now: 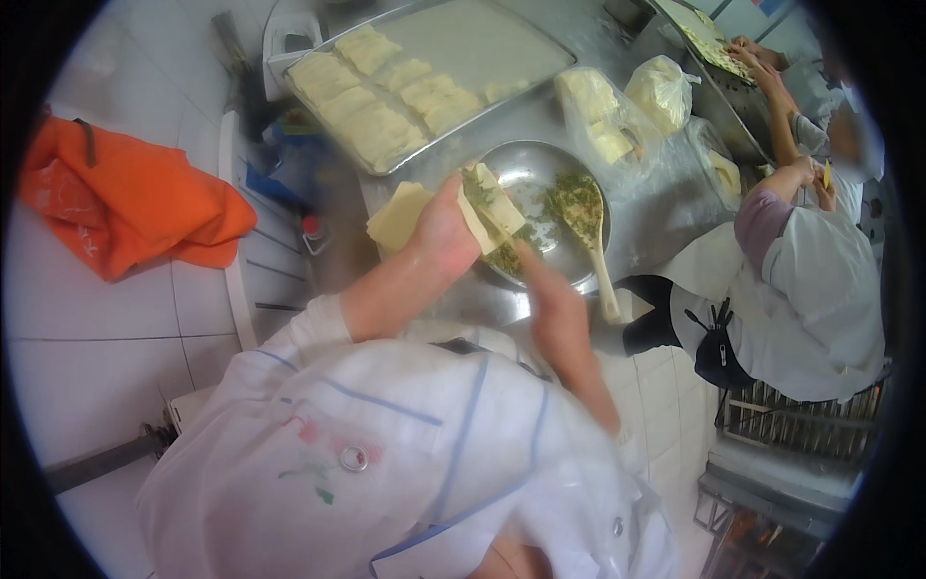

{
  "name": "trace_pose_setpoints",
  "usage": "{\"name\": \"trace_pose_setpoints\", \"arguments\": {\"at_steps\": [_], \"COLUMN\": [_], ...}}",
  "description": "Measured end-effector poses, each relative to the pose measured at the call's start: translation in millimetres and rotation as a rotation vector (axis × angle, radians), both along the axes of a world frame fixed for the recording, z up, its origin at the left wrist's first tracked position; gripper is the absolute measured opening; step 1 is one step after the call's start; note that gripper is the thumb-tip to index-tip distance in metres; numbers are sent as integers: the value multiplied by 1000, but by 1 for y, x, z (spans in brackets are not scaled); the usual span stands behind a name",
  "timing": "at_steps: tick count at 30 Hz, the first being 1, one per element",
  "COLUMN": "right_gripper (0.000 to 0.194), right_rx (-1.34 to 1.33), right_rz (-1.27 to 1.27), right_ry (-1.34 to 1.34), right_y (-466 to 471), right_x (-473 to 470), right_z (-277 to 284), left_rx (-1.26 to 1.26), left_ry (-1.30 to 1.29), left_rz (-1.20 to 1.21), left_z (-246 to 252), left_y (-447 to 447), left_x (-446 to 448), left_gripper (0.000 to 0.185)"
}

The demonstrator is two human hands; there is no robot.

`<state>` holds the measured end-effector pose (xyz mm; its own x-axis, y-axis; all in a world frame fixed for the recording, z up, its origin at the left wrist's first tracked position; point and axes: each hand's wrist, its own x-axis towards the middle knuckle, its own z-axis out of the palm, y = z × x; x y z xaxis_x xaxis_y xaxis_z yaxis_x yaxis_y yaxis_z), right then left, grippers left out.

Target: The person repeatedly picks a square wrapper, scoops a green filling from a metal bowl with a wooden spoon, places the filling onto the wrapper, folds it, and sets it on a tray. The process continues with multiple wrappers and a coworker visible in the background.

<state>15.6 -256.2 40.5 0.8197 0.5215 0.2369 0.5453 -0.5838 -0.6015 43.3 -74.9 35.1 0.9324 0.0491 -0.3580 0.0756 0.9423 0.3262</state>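
Note:
On my left hand (445,231) lies a square dough wrapper (506,210) with green filling (477,189) along it, above the left side of a steel bowl (532,155). My right hand (553,304) holds a thin light stick or spatula (499,226), its tip at the filling; the fingers are blurred. Chopped green filling (571,195) lies in the bowl, and a pale spoon or paddle (600,268) rests in it with its handle over the rim. A stack of dough wrappers (398,217) sits left of the bowl, partly behind my left hand.
Behind the bowl, a metal tray (506,36) holds several folded dough pieces (383,134). Plastic bags of dough (600,108) lie to the right. A co-worker in white (817,289) stands at the right, with other hands at a far tray (705,43). An orange cloth (137,203) is at the left.

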Motion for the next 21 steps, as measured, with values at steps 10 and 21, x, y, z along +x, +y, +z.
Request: {"name": "trace_pose_setpoints", "arguments": {"at_steps": [10, 21], "right_gripper": [41, 37], "right_rx": [162, -343], "right_rz": [-108, -99], "right_ry": [165, 228], "right_y": [-1, -32], "right_x": [12, 0], "right_z": [0, -24], "left_rx": [19, 33], "left_ry": [-48, 373], "left_rz": [-11, 94], "left_z": [-11, -61], "left_y": [7, 25], "left_x": [-11, -45], "left_gripper": [44, 44]}}
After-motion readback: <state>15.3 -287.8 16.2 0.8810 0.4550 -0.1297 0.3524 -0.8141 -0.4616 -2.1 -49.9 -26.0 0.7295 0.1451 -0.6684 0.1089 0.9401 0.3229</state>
